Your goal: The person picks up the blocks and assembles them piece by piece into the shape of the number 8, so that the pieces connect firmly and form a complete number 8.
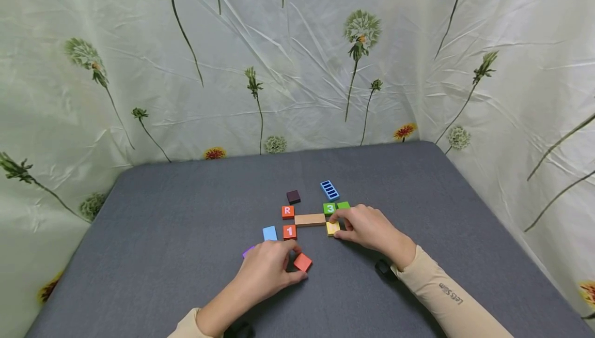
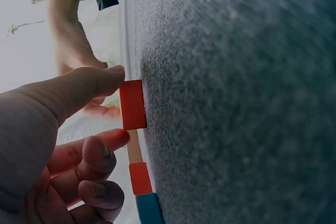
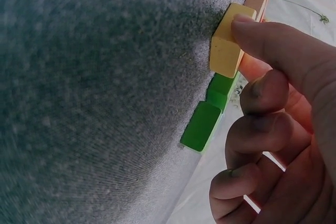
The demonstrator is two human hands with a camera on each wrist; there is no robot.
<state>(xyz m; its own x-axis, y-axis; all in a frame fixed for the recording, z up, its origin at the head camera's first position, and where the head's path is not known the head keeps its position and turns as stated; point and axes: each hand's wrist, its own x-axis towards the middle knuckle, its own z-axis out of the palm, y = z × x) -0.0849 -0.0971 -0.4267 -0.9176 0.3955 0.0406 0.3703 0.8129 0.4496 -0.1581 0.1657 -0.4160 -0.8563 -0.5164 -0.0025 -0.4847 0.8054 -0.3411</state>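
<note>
My left hand (image 1: 266, 266) holds a plain red block (image 1: 302, 262) on its edges between thumb and index finger. In the left wrist view this red block (image 2: 133, 104) stands at the cloth, other fingers loosely curled. Over to the right, my right hand (image 1: 372, 230) pinches a yellow block (image 1: 332, 229) beside the right end of a tan wooden plank (image 1: 310, 220). The right wrist view shows the thumb on the yellow block (image 3: 224, 51). A red block marked 1 (image 1: 290, 232) and a red block marked R (image 1: 287, 212) sit at the plank's left end.
By the plank's right end lie a green block marked 3 (image 1: 329, 209) and another green block (image 1: 343, 205). Farther back are a dark block (image 1: 293, 197) and a blue slotted piece (image 1: 329, 190). Light blue (image 1: 269, 233) and partly hidden purple (image 1: 248, 251) blocks lie left on the grey table (image 1: 186, 214).
</note>
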